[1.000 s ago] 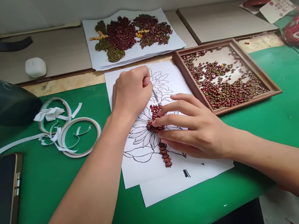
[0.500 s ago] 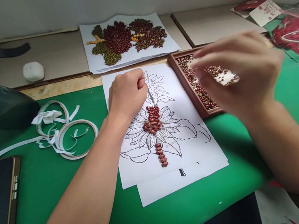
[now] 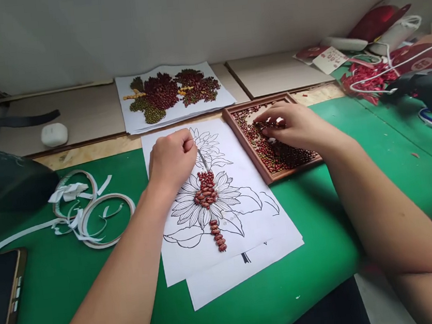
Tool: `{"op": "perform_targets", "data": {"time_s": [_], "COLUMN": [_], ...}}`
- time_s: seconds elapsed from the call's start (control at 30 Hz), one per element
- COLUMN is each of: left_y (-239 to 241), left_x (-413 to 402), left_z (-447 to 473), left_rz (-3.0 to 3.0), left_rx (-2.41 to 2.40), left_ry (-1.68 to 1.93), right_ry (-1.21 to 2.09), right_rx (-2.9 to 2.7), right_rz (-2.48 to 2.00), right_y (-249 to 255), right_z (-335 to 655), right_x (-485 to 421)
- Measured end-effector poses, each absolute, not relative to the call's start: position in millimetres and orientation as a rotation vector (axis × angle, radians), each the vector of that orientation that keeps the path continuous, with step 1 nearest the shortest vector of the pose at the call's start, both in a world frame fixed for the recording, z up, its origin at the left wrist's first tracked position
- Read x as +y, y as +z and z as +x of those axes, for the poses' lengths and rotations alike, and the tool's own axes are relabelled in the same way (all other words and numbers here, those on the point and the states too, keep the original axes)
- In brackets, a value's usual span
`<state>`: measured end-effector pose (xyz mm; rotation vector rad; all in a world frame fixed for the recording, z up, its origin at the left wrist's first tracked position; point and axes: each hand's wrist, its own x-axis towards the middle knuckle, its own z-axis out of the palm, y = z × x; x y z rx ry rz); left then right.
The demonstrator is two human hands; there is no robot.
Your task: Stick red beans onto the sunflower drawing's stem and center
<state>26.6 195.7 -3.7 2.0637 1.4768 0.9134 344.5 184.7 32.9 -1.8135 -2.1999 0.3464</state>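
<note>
A sheet with a printed sunflower drawing (image 3: 257, 235) lies on the green table, with red beans (image 3: 206, 181) at the flower's centre and a column of speckled beans (image 3: 217, 234) along the stem. My left hand (image 3: 172, 156) rests closed on the sheet's upper left. A thin dark grey strip (image 3: 202, 159) runs from beside its thumb toward the red beans; whether it is held or printed I cannot tell. Over a brown-framed tray (image 3: 252, 152) of small red and green beans (image 3: 270, 158), my right hand (image 3: 285, 125) reaches down, thumb and fingers apart. Its fingertips are at the beans.
Behind lies a paper with a finished-looking bean picture (image 3: 169, 94). Tape rings (image 3: 131, 208) with paper scraps, a phone (image 3: 6, 305), a dark container (image 3: 3, 176) and a white case (image 3: 54, 134) are at left. Red shredded material (image 3: 374, 79) and cables lie at the right back.
My right hand has come down from above the tray's right side to the beans inside it. My left hand stays closed on the sheet. The camera view has shifted.
</note>
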Motion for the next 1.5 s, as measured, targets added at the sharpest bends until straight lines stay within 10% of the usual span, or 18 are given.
{"op": "perform_targets", "data": {"time_s": [0.53,1.5], "left_y": [-1,-4], "left_x": [195,197], "left_z": [27,27], "left_rz": [2.060,2.064], "left_rx": [1.484,1.465], "left_ry": [0.890,0.885], "right_ry": [0.792,0.665], "right_rx": [-2.380,-2.553], "right_rz": [-1.793,-1.380], "right_y": [59,65], "right_z": [340,328], "right_x": [174,168]}}
